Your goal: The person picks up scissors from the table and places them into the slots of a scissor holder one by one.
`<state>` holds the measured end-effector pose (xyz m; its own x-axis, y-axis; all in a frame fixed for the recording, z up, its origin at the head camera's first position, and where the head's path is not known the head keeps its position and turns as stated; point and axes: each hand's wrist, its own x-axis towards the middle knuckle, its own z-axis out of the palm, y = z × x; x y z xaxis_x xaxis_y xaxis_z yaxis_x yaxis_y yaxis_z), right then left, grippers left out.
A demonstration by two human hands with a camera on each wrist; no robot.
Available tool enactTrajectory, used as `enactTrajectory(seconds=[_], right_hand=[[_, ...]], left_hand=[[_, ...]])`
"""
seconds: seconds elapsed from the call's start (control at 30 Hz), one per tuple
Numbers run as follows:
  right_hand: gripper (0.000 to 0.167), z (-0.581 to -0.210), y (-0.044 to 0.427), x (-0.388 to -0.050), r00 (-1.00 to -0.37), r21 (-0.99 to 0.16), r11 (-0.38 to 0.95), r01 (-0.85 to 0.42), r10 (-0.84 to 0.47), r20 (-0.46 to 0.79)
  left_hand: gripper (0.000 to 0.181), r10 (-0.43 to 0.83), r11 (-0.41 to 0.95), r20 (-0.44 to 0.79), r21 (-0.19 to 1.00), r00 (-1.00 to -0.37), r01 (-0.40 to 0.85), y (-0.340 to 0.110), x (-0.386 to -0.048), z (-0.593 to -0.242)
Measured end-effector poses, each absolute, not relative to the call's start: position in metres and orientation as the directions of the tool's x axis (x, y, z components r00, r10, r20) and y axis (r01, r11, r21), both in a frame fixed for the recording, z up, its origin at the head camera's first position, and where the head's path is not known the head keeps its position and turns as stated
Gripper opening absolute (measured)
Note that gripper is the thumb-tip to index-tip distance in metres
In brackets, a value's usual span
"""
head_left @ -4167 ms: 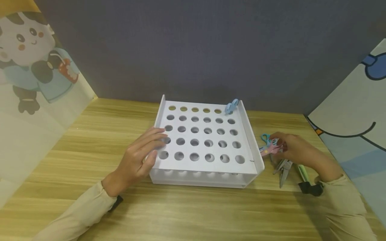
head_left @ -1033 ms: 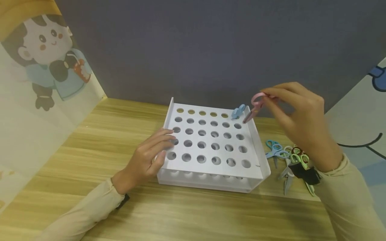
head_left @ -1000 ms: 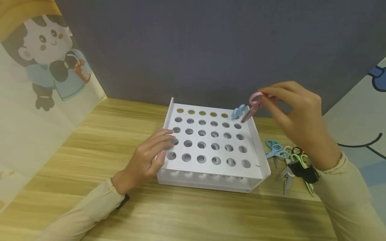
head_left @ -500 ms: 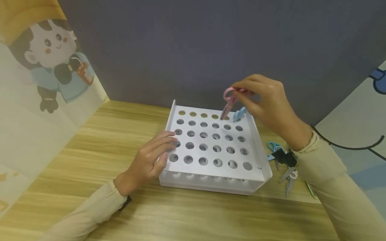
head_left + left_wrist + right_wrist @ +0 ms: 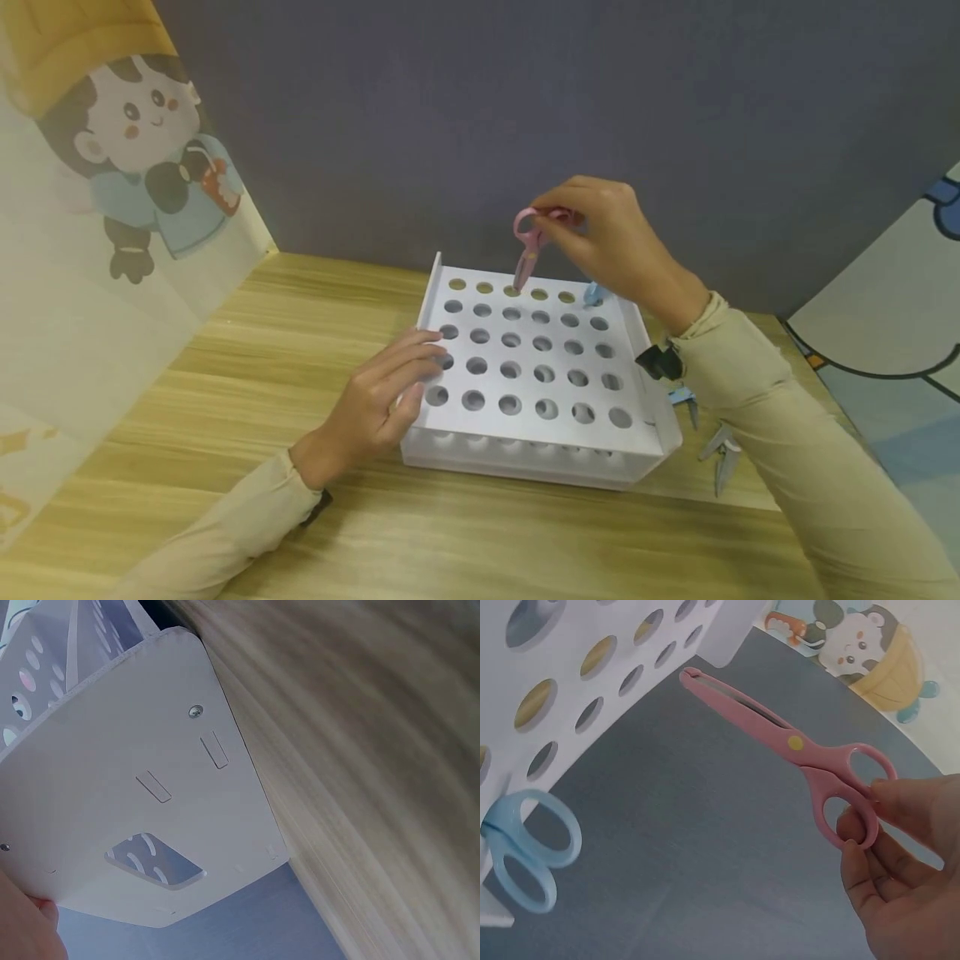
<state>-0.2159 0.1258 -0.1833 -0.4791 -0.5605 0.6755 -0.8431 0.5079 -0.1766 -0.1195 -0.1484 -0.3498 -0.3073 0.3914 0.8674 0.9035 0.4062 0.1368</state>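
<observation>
Pink scissors [image 5: 530, 242] hang blades down from my right hand [image 5: 611, 237], pinched at the handle loops, with the tip over the back row of holes. The right wrist view shows the pink scissors [image 5: 780, 735] with thumb and fingers [image 5: 900, 877] on the loops. The white rack [image 5: 525, 358] has several rows of round holes. My left hand [image 5: 378, 396] rests on its left edge with relaxed fingers. Light-blue scissors [image 5: 593, 293] stand in the back right hole; their handles [image 5: 532, 840] show in the right wrist view. The left wrist view shows the rack's side panel [image 5: 150, 750].
Right of the rack, partly under my right forearm, lie blue scissors [image 5: 682, 396] and grey blades [image 5: 723, 458] on the wooden table [image 5: 450, 542]. A dark grey partition [image 5: 450, 125] rises behind the rack. Cartoon panels stand at both sides.
My right hand took the pink scissors from the pile, lifted them and moved left over the rack's back row. My left hand has stayed on the rack's left edge.
</observation>
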Motion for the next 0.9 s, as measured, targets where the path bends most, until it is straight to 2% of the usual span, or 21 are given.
enactTrajectory(seconds=[0.23, 0.4, 0.6, 0.9], right_hand=[[0.015, -0.191, 0.104, -0.239, -0.538, -0.236, 0.517, -0.823, -0.574, 0.617], [0.016, -0.197, 0.092, -0.250, -0.554, -0.244, 0.524, -0.816, -0.589, 0.588], [0.016, -0.205, 0.080, -0.258, -0.581, -0.255, 0.542, -0.801, -0.600, 0.551], [0.015, -0.221, 0.069, -0.265, -0.653, -0.285, 0.592, -0.754, -0.622, 0.432]], left_hand=[[0.034, 0.393, 0.417, 0.862, 0.144, -0.321, 0.897, -0.150, -0.119, -0.351], [0.034, 0.389, 0.412, 0.867, 0.139, -0.312, 0.900, -0.149, -0.118, -0.351], [0.035, 0.389, 0.411, 0.868, 0.135, -0.307, 0.902, -0.148, -0.118, -0.349], [0.035, 0.397, 0.417, 0.860, 0.142, -0.321, 0.898, -0.149, -0.119, -0.349]])
